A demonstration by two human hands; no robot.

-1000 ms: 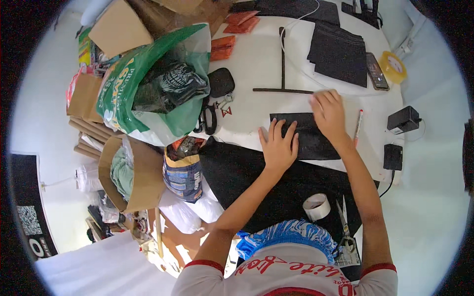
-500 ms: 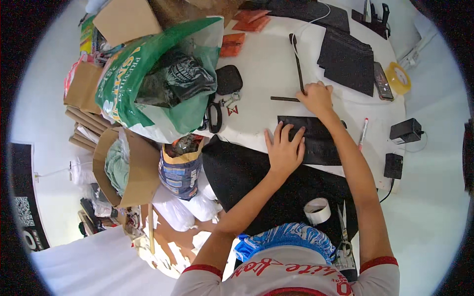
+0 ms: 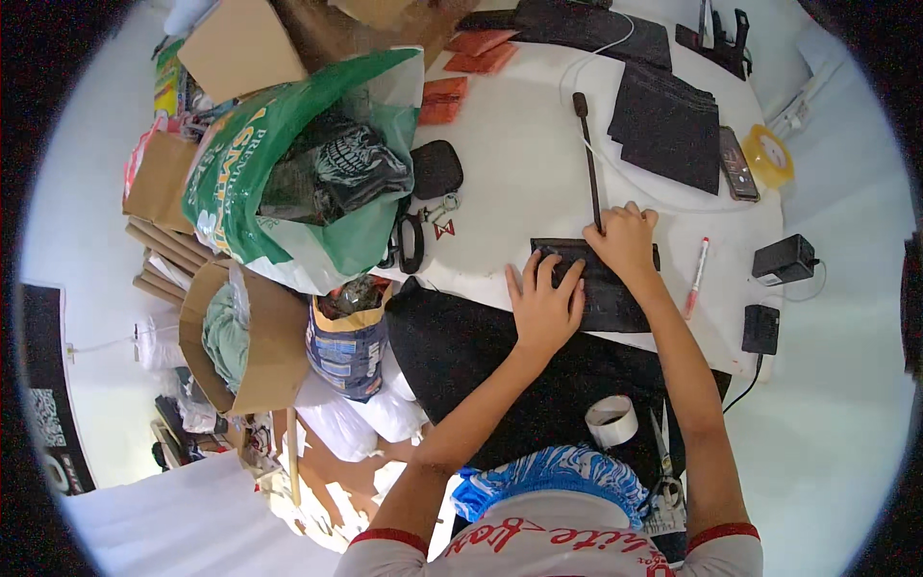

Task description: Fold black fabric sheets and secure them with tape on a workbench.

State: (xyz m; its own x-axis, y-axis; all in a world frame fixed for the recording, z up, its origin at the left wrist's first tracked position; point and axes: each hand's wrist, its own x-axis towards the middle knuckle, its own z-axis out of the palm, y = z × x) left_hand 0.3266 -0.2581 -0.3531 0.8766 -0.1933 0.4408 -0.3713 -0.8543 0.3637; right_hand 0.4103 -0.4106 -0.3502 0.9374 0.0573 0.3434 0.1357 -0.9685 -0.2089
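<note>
1. At the far left hangs a black banner (image 3: 48, 385) with a square pixel code and pale lettering.
2. An open cardboard box (image 3: 277, 351) holds crumpled green cloth (image 3: 223, 332); brown cardboard tubes (image 3: 173, 248) lie behind it.
3. A large green-and-white plastic bag (image 3: 231, 207), printed with pale and yellow lettering, gapes open around a dark bundle (image 3: 358, 159) bearing a skull print.
4. Below it stands a blue bag (image 3: 346, 354) with a tan upper band and white print; the dark and orange contents (image 3: 356, 293) cannot be made out.
5. A black case (image 3: 437, 170) and flat orange packets (image 3: 442, 101) lie on the white table (image 3: 510, 144).
6. The left hand (image 3: 548, 308) lies open, fingers spread, pressing the black piece (image 3: 612, 310): thin, flat, rectangular, faintly shiny. It sits near the table's front edge, just beyond a larger black cloth (image 3: 461, 346).
7. A slim dark rod (image 3: 590, 168) with a thicker far end points away from the person.
8. On the cloth rests a white tape roll (image 3: 611, 421).
9. The right hand (image 3: 625, 245) is closed on the rod's near end, over the black piece.
10. Further right are scissors (image 3: 665, 464), a stack of black sheets (image 3: 668, 130), a red-and-white marker (image 3: 697, 279), a phone (image 3: 737, 163), a yellow tape roll (image 3: 766, 156) and 2 black adapters (image 3: 784, 258).
</note>
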